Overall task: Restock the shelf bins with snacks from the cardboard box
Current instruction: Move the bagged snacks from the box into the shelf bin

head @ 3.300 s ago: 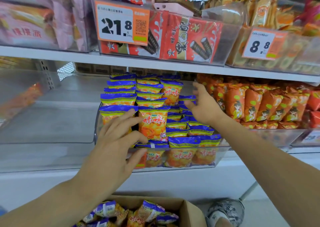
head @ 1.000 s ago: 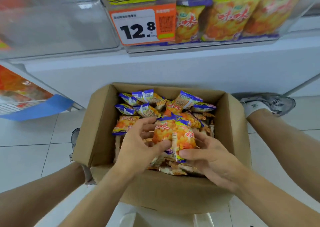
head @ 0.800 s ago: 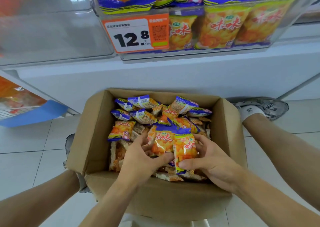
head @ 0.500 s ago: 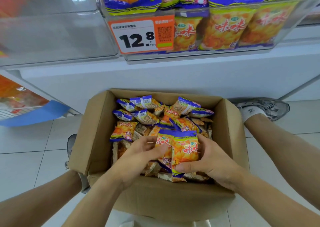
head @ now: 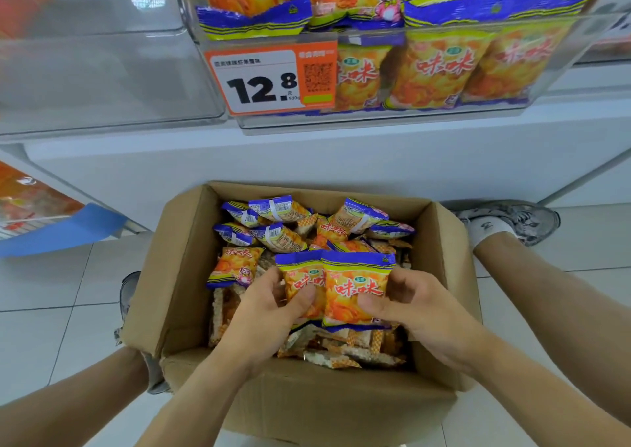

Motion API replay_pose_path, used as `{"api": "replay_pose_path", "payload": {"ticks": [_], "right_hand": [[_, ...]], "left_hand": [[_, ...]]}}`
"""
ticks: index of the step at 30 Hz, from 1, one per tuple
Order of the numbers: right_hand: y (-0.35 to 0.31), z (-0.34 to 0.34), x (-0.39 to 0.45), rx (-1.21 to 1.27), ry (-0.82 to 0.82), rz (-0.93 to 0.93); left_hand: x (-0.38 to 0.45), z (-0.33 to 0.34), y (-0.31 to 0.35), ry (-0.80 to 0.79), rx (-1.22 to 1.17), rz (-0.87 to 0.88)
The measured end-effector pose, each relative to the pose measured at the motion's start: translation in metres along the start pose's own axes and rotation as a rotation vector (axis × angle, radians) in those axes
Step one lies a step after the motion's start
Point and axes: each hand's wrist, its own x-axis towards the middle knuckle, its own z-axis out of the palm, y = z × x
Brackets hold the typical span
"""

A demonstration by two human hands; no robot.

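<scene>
Head view: both hands reach into the box [head: 191,276] on the floor. The left hand [head: 269,313] and right hand [head: 420,313] each curl their fingers round a snack pack [head: 355,293], squared upright side by side, likely for the bin [head: 546,81] on the far shelf.

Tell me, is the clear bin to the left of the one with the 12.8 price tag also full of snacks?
No, that left bin shows bare clear plastic, while the tagged bin beside it is packed with snack bags.
</scene>
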Motion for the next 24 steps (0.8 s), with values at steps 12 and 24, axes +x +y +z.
{"api": "replay_pose_path", "payload": {"ticks": [12, 24], "right_hand": [[0.005, -0.008, 0.002, -0.206, 0.183, -0.17], [-0.037, -0.032, -0.003, 0.052, -0.205, -0.151]], "left_hand": [[-0.012, 0.022, 0.008, -0.212, 0.019, 0.102], [-0.017, 0.024, 0.05, -0.26, 0.203, 0.236]]}}
